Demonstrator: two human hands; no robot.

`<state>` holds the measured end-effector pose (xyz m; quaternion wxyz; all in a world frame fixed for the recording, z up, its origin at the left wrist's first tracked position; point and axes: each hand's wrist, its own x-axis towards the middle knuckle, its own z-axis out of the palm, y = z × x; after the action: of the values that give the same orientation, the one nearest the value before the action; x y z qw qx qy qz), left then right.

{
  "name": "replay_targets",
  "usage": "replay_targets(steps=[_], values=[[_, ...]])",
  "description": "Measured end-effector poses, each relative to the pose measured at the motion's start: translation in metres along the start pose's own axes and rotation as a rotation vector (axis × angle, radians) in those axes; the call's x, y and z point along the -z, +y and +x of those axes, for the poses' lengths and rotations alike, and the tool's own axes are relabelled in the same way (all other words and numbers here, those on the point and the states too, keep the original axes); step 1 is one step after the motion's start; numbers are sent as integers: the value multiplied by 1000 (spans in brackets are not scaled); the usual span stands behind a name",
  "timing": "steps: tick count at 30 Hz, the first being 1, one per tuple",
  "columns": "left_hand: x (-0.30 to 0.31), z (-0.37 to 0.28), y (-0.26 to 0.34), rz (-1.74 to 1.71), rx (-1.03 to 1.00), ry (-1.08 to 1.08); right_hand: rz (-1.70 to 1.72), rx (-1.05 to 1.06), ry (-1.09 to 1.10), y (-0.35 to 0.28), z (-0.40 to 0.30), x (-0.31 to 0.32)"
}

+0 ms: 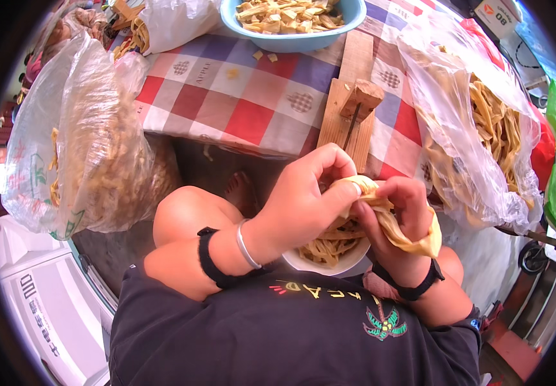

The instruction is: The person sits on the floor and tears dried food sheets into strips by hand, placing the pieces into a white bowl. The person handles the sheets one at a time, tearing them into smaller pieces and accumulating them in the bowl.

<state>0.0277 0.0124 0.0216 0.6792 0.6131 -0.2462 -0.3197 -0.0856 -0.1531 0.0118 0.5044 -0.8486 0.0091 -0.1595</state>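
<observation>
My left hand (314,186) pinches one end of a pale yellow, pliable food strip (393,227) between thumb and fingers. The fingers of my right hand (398,217) grip the same strip close by, and its loose end curls over to the right. Directly beneath both hands, a white bowl (302,263) rests at my lap with similar tan strips (333,246) inside; my hands hide part of it. Just beyond my fingertips is a wooden board (333,113) with a raised wooden block (362,99) and a thin dark metal rod or blade.
A checked cloth (249,120) covers the table. At its far side stands a light-blue basin (292,41) of short cut pieces (287,17). Plastic bags of strips flank me, one at left (99,159) and another at right (471,125). A white case (56,309) is at lower left.
</observation>
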Motion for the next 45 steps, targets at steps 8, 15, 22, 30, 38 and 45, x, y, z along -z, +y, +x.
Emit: replay_targets(steps=[8, 15, 22, 30, 38, 45], values=[[-14, -9, -6, 212, -328, 185, 104, -49, 65, -2, 6, -1], [9, -3, -6, 391, -251, -159, -72, 78, -84, -5, 9, -2], [33, -4, 8, 484, -270, -122, -343, 157, -246, -5, 27, 22], [39, 5, 5, 579, -334, -345, -168, 97, -471, -3, 20, 21], [20, -3, 0, 527, -177, -408, 70, -147, -564, -11, 22, 28], [17, 0, -2, 295, -219, -403, 317, -206, -601, -8, 20, 34]])
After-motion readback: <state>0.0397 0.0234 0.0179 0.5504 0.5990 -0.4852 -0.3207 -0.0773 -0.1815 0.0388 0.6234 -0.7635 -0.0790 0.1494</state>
